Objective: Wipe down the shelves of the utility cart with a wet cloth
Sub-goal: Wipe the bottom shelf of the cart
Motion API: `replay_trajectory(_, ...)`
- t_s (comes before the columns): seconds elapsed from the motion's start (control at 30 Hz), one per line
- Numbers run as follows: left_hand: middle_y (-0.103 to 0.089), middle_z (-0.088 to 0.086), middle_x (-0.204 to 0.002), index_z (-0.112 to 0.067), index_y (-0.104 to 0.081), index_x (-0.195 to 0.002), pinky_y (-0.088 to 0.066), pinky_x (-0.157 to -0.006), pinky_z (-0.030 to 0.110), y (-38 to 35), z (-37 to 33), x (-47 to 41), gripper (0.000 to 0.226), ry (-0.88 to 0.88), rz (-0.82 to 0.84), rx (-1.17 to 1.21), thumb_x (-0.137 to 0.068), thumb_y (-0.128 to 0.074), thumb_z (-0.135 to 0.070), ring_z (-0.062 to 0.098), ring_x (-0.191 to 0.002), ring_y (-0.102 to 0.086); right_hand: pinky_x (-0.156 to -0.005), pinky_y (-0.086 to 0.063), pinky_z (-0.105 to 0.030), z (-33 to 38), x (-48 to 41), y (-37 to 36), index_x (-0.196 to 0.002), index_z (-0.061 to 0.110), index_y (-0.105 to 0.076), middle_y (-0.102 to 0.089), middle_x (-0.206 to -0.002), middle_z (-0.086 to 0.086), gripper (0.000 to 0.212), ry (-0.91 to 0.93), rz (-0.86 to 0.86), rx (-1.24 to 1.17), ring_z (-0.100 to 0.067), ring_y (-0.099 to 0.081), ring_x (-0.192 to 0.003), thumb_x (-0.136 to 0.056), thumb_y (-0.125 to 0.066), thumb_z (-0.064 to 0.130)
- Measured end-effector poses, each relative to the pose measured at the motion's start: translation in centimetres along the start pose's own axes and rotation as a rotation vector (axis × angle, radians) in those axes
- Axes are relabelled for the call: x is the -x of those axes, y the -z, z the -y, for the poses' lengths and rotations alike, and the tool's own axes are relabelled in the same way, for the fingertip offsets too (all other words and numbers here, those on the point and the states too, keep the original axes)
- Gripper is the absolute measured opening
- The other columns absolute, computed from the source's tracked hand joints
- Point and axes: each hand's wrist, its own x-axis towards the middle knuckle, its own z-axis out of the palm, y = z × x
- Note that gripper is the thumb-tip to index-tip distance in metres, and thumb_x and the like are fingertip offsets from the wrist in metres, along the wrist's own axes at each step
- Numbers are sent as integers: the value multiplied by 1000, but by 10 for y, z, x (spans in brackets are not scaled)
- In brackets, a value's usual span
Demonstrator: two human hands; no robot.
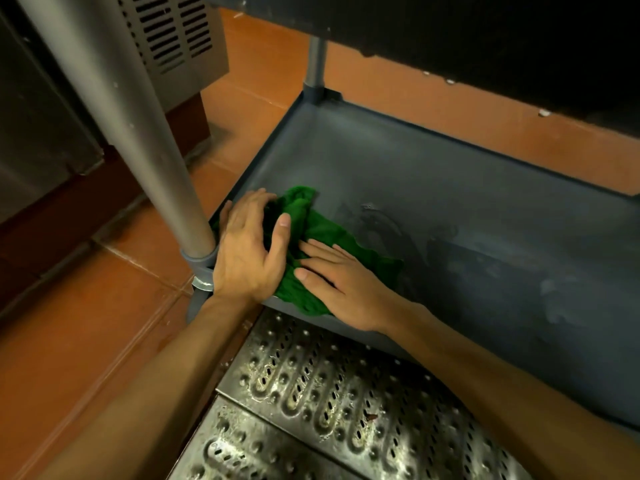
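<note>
A green cloth (325, 233) lies crumpled in the near left corner of the cart's grey bottom shelf (450, 202). My left hand (249, 251) curls over the cloth's left part, the thumb pressing into its folds, right beside the corner post. My right hand (343, 282) lies flat on the cloth's near part, fingers spread and pointing left. Wet streaks and smears show on the shelf to the right of the cloth. The dark underside of the shelf above (485, 36) hangs over the top of the view.
A thick grey cart post (114, 98) rises at the near left corner, a thinner one (316, 60) at the far corner. A perforated metal floor grate (329, 410) lies just below the shelf. Orange floor tiles (86, 323) surround it. A vented appliance (180, 39) stands at the upper left.
</note>
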Motion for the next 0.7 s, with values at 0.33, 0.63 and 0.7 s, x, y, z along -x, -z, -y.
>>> replay_trajectory(0.33,-57,12,-138,-6,-54,-133,-32,-114,40,-2,4,-3,58,31,32,-47,-104,-30,-51,26,-135,-46,-124,-2,-34,-43,54,23,-156,38,-13,1,-166,7,63,-138,-24,404,-11,5,-152,-97,-12,60)
replay_trajectory(0.63,-57,14,-137,-7,-53,-133,-28,-116,51,-3,5,-4,60,53,80,-128,-103,-28,-53,32,-134,-47,-123,2,-31,-82,105,49,-155,43,4,13,-164,12,69,-318,-9,426,-9,12,-151,-89,-2,60)
replay_trajectory(0.7,-58,15,-135,-7,-53,-133,-29,-116,54,-3,6,-4,59,45,85,-136,-103,-29,-52,33,-133,-47,-123,3,-30,-94,122,57,-156,41,4,13,-164,10,71,-357,1,445,-11,11,-152,-88,1,59)
